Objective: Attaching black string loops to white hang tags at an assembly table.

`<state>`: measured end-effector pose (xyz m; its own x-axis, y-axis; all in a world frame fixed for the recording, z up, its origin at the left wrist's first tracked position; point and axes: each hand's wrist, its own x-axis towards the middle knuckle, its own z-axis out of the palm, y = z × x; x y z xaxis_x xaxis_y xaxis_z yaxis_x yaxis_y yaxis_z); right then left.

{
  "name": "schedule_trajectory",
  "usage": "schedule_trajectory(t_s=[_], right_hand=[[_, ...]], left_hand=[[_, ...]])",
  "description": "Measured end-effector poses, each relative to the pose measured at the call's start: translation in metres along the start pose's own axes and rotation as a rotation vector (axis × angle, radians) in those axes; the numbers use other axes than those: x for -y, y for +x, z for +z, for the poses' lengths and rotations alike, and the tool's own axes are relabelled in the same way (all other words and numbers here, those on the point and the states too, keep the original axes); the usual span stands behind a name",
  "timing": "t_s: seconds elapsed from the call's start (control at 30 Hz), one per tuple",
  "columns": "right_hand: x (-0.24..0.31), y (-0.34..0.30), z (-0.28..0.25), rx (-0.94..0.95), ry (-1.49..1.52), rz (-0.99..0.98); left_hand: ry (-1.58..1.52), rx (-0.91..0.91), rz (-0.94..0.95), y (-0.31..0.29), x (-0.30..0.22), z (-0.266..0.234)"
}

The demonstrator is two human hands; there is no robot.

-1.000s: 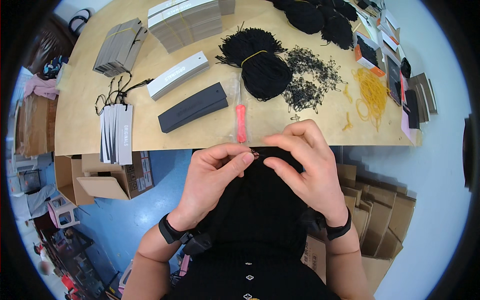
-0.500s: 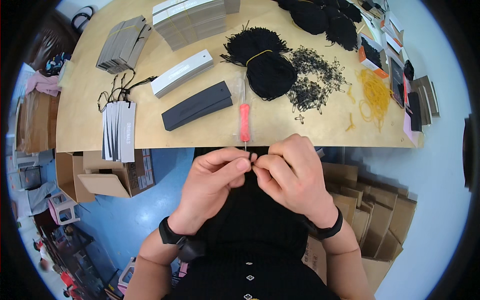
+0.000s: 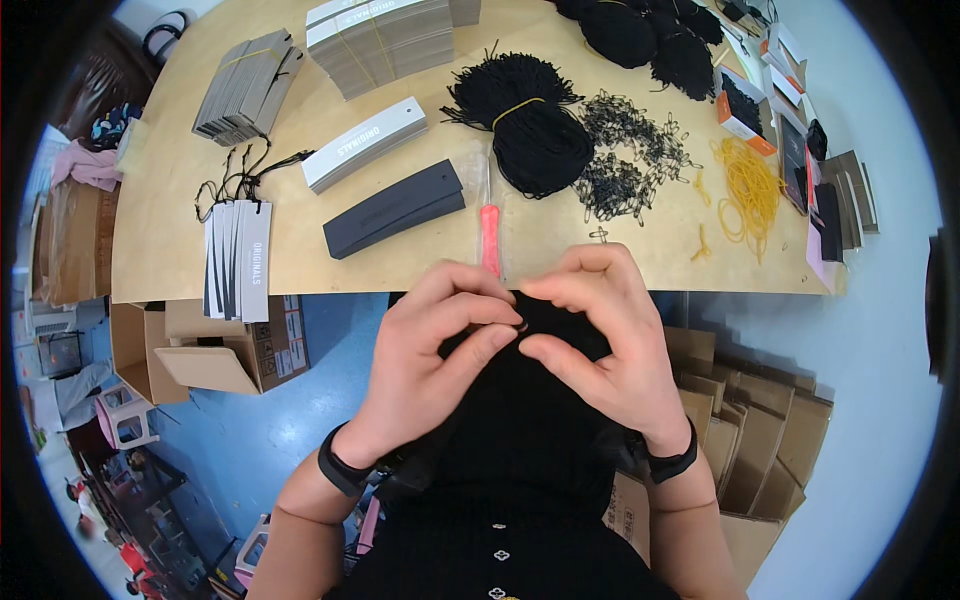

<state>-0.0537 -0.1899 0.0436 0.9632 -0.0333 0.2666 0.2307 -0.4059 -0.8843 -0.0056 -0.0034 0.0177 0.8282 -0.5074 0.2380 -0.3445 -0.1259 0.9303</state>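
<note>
My left hand (image 3: 425, 345) pinches a small dark item (image 3: 522, 326) between thumb and fingertips, just off the table's front edge. The item is mostly covered, so its kind cannot be made out against my black clothing. Facing it, my right hand (image 3: 620, 350) has thumb and fingers apart, with nothing seen in it. Beyond my fingertips lies a red-handled tool (image 3: 489, 240) with a thin metal shaft. A single safety pin (image 3: 598, 235) rests near my right fingers, below a heap of black safety pins (image 3: 625, 160). A banded bundle of black cords (image 3: 540, 150) lies beside the heap.
Dark tags (image 3: 395, 212), white tags (image 3: 365, 145) and banded stacks of tags (image 3: 380, 50) lie on the table (image 3: 160, 220). Corded tags (image 3: 238, 262) overhang its front edge at left. Yellow rubber bands (image 3: 750, 195) lie right. Cardboard boxes (image 3: 215, 350) stand below.
My right hand has opened and drawn slightly away from my left fingertips, its fingers spreading upward. My left hand has turned a little, still pinching. The red-handled tool's lower end is now behind my fingers.
</note>
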Motion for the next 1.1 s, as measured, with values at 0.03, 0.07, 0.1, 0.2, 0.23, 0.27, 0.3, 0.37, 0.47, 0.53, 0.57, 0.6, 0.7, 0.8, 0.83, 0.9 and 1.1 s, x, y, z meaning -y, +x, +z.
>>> schedule_trajectory(t_s=[0.03,0.07,0.1,0.2,0.23,0.27,0.3,0.37,0.47,0.53,0.57,0.6,0.7,0.8,0.83,0.9,1.1], right_hand=[[-0.003,0.0,-0.001,0.001,0.002,-0.001],[-0.007,0.0,-0.003,0.069,-0.043,-0.046],[-0.009,-0.001,-0.007,0.135,-0.092,-0.091],[-0.005,-0.005,-0.014,0.173,-0.114,-0.116],[-0.004,-0.005,-0.014,0.193,-0.107,-0.13],[-0.004,-0.004,-0.012,0.193,-0.105,-0.131],[-0.004,-0.003,-0.008,0.12,-0.124,-0.157],[-0.007,-0.001,-0.003,0.048,-0.143,-0.183],[-0.012,-0.001,0.001,0.127,-0.123,-0.148],[-0.01,-0.003,-0.001,0.139,-0.162,-0.159],[-0.009,-0.003,-0.003,0.148,-0.204,-0.17],[-0.008,-0.002,-0.006,0.149,-0.204,-0.17],[-0.007,0.0,-0.01,0.22,-0.246,-0.21],[-0.01,0.004,-0.008,0.113,-0.3,-0.307],[-0.012,0.007,-0.009,0.153,-0.331,-0.376],[-0.012,0.009,-0.01,0.193,-0.364,-0.446],[-0.005,0.004,-0.01,0.219,-0.37,-0.357]], left_hand=[[0.002,-0.001,-0.001,-0.002,0.0,-0.001],[-0.258,0.046,-0.212,-0.004,-0.002,-0.001],[-0.522,0.097,-0.421,-0.006,-0.003,-0.002],[-0.708,0.15,-0.54,-0.006,-0.001,-0.006],[-0.804,0.152,-0.567,-0.006,0.0,-0.007],[-0.803,0.151,-0.567,-0.006,0.0,-0.007],[-0.805,0.138,-0.556,-0.006,0.0,-0.006],[-0.806,0.125,-0.545,-0.006,0.002,-0.004],[-0.801,0.135,-0.49,-0.005,0.004,-0.004],[-0.793,0.164,-0.561,-0.007,0.002,-0.005],[-0.793,0.16,-0.563,-0.008,0.001,-0.005],[-0.831,0.15,-0.576,-0.008,0.001,-0.005],[-0.86,0.145,-0.619,-0.007,0.003,-0.008],[-0.805,0.171,-0.639,-0.005,0.002,-0.01],[-0.76,0.189,-0.628,-0.005,0.001,-0.011],[-0.746,0.165,-0.612,-0.005,0.0,-0.009],[-0.619,0.154,-0.603,-0.007,-0.002,-0.012]])
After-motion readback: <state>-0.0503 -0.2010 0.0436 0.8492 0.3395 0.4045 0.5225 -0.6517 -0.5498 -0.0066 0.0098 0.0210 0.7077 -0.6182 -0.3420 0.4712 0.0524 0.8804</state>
